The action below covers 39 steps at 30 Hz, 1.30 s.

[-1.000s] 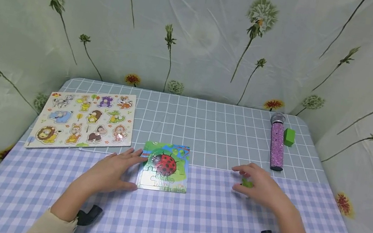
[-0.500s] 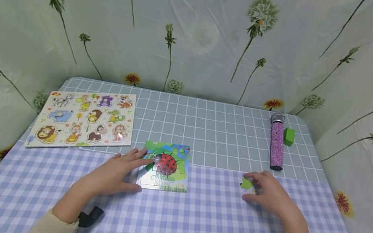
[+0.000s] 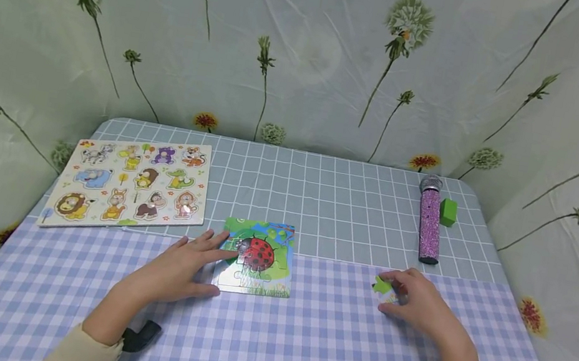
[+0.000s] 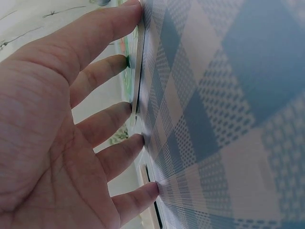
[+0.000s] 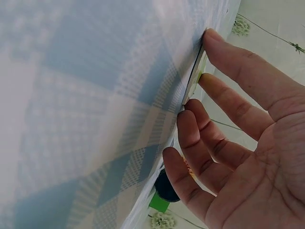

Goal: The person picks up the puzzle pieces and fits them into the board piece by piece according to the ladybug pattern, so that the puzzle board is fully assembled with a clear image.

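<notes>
A small square ladybug jigsaw puzzle (image 3: pixel 278 270) lies on the checked cloth, its lower left part looking pale and shiny with piece outlines. My left hand (image 3: pixel 176 267) rests at its left side, fingers spread: the index fingertip lies over the picture and the thumb touches the lower left corner. To the right, my right hand (image 3: pixel 418 302) pinches a green and white puzzle piece (image 3: pixel 381 285) low at the cloth. In the right wrist view the thumb is at one edge of the puzzle piece (image 5: pixel 194 78), the index fingertip on its face and other fingers at the opposite end.
An animal peg puzzle board (image 3: pixel 130 180) lies at the back left. At the back right are a glittery purple microphone (image 3: pixel 429 225) and a green block (image 3: pixel 448 212). A dandelion-print curtain (image 3: pixel 315 52) hangs behind the table.
My left hand has slid slightly right over the ladybug puzzle. My right hand has come down around the puzzle piece and moved a little right, leaving more of the piece showing.
</notes>
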Tool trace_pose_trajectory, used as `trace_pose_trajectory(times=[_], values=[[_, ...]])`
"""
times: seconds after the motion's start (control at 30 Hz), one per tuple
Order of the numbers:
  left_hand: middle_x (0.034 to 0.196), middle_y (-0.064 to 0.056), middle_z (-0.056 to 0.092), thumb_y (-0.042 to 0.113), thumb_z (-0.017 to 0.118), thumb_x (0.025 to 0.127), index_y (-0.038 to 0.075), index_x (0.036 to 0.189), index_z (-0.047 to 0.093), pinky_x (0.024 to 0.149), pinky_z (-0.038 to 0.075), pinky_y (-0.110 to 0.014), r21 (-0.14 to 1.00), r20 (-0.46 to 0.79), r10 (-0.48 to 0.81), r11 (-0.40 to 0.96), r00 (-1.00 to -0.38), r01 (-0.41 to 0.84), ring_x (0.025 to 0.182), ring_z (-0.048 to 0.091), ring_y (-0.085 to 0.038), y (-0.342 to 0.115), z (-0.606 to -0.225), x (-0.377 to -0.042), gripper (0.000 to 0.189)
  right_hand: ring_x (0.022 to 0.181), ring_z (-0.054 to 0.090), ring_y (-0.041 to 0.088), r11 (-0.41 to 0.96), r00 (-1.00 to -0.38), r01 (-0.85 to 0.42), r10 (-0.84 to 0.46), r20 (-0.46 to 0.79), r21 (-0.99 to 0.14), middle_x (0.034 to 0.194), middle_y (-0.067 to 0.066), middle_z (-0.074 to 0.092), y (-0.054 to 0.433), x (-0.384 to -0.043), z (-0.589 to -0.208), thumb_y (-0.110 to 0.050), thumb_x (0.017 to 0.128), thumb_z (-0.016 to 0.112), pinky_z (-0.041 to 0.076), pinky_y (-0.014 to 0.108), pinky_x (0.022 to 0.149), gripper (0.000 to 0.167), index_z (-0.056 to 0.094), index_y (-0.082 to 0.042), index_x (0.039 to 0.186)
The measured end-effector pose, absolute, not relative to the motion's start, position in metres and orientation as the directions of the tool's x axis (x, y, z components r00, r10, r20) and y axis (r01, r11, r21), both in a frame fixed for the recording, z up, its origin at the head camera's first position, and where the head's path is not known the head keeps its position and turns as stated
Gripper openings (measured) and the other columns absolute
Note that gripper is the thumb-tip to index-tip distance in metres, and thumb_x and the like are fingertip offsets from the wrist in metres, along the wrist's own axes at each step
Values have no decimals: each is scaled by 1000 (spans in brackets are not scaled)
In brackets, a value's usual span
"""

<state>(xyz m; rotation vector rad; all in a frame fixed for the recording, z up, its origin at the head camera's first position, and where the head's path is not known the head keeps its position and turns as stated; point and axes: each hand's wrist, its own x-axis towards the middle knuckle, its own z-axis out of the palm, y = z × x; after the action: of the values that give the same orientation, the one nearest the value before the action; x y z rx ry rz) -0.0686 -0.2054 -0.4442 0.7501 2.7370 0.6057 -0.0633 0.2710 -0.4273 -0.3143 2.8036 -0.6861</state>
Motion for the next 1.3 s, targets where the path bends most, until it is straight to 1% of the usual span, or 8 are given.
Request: trace_pose_trajectory(times=[0.17, 0.3, 0.47, 0.67, 0.8, 1.0, 1.17, 1.3], values=[[177, -12, 32, 37, 86, 91, 26, 156, 59, 119, 29, -83, 453, -115, 533, 779, -838, 434, 160, 33, -49, -206, -444, -70, 71, 98, 66, 24, 871, -955, -152, -251, -158, -467, 111, 10, 67, 270, -62, -429, -25, 79, 96, 57, 46, 86, 59, 74, -5, 129], [177, -12, 32, 37, 86, 91, 27, 156, 59, 119, 29, -84, 456, -119, 534, 778, -837, 432, 160, 33, -48, -206, -445, -70, 71, 99, 68, 25, 855, -953, -187, -278, -122, -484, 117, 11, 70, 271, -62, -430, -19, 77, 97, 58, 46, 87, 60, 74, -4, 130], [177, -11, 32, 38, 86, 91, 27, 156, 59, 119, 29, -84, 455, -118, 535, 778, -837, 433, 160, 33, -48, -206, -446, -71, 71, 101, 70, 24, 829, -945, -221, -313, -98, -514, 123, 11, 71, 274, -61, -430, -10, 77, 95, 59, 45, 89, 55, 75, -6, 128], [177, -11, 32, 38, 87, 91, 27, 156, 59, 119, 29, -84, 448, -118, 532, 782, -839, 433, 160, 33, -48, -206, -446, -70, 71, 103, 71, 26, 829, -935, -255, -342, -91, -497, 128, 14, 71, 274, -63, -431, -6, 78, 93, 60, 51, 92, 52, 77, -7, 127], [177, -11, 32, 38, 86, 91, 27, 156, 59, 119, 29, -84, 447, -118, 532, 783, -839, 433, 160, 33, -48, -206, -446, -70, 71, 103, 69, 22, 834, -931, -254, -348, -111, -489, 130, 14, 71, 272, -63, -430, -4, 80, 91, 59, 49, 92, 50, 77, -9, 128], [177, -11, 32, 38, 86, 92, 28, 156, 58, 119, 29, -84, 450, -118, 532, 781, -838, 432, 160, 33, -49, -206, -446, -70, 71, 100, 65, 15, 839, -922, -277, -369, -115, -469, 125, 8, 72, 271, -67, -428, -6, 83, 90, 58, 42, 88, 46, 78, -11, 127], [177, -10, 32, 39, 85, 92, 28, 157, 57, 119, 29, -84, 452, -118, 532, 781, -839, 431, 160, 33, -48, -207, -447, -70, 72, 94, 64, 13, 844, -912, -297, -389, -129, -447, 114, 4, 71, 269, -72, -427, -12, 85, 90, 56, 35, 80, 39, 81, -11, 123], [177, -10, 32, 39, 85, 92, 28, 157, 58, 120, 29, -83, 454, -116, 530, 780, -840, 430, 160, 33, -48, -207, -447, -69, 71, 93, 62, 11, 851, -908, -284, -387, -160, -441, 111, 2, 70, 269, -74, -425, -15, 87, 89, 54, 30, 77, 38, 81, -11, 123]])
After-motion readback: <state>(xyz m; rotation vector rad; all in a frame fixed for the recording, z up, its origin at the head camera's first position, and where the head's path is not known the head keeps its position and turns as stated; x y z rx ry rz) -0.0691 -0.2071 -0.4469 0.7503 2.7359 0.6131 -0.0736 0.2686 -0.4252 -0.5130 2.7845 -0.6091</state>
